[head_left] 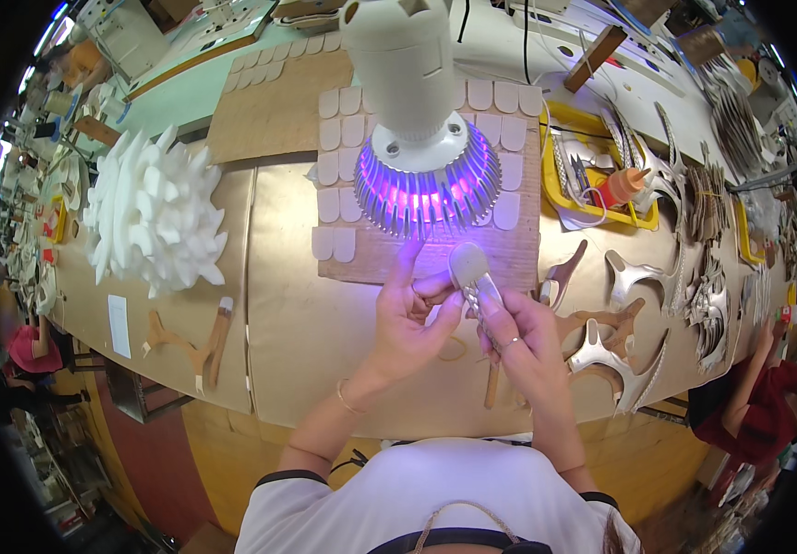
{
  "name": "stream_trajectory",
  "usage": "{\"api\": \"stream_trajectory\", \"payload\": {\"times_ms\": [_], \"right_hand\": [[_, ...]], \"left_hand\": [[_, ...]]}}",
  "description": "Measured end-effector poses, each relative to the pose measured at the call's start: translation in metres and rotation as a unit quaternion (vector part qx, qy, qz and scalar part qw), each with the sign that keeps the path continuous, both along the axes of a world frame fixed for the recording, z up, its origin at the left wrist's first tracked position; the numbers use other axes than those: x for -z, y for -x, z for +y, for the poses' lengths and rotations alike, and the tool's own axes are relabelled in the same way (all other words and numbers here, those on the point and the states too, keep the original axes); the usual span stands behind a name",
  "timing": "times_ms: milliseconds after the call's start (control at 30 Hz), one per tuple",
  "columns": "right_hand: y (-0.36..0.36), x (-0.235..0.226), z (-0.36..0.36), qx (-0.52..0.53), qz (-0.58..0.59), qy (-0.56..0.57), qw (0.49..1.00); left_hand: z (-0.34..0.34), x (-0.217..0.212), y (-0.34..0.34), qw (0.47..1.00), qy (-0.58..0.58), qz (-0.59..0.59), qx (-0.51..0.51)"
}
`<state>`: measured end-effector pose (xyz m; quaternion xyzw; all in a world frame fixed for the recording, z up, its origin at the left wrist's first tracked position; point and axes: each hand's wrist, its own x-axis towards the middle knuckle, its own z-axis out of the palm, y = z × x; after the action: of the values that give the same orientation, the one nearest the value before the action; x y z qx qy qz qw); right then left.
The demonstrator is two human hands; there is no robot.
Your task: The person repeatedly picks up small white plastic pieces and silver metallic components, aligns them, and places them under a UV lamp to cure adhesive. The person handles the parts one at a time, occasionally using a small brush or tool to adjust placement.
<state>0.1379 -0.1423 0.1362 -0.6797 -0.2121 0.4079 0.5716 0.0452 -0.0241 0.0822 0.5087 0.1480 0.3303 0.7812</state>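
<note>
Sole-shaped silver piece (474,280) is pinched in closed fingers of both left hand (414,325) and right hand (523,337), just beneath violet-lit lamp (426,175) over cardboard sheet (389,258).

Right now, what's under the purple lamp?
Under the lamp lies a cardboard sheet with rows of pale rounded tabs. Both hands hold a small piece below it. Tabs directly beneath the lamp are hidden.

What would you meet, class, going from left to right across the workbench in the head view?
White spiky foam pile → brown strap piece → left hand → right hand holding a grey rounded piece → silver straps → yellow tray
</note>
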Motion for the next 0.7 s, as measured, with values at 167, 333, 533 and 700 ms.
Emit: {"api": "stream_trajectory", "payload": {"times_ms": [167,333,533,700], "right_hand": [[-0.001,0.000,0.004,0.007,0.025,0.002,1.000],[-0.004,0.010,0.005,0.003,-0.028,0.000,1.000],[-0.003,0.016,0.007,-0.002,-0.198,0.042,0.979],[-0.001,0.013,0.006,-0.033,-0.184,0.064,0.980]], "left_hand": [[0.002,0.006,-0.003,0.998,-0.054,0.029,0.008],[0.009,0.007,-0.002,0.931,-0.339,0.113,-0.067],[0.034,0.008,-0.009,0.786,-0.604,0.051,-0.122],[0.035,0.003,0.002,0.843,-0.520,0.134,-0.030]]}}
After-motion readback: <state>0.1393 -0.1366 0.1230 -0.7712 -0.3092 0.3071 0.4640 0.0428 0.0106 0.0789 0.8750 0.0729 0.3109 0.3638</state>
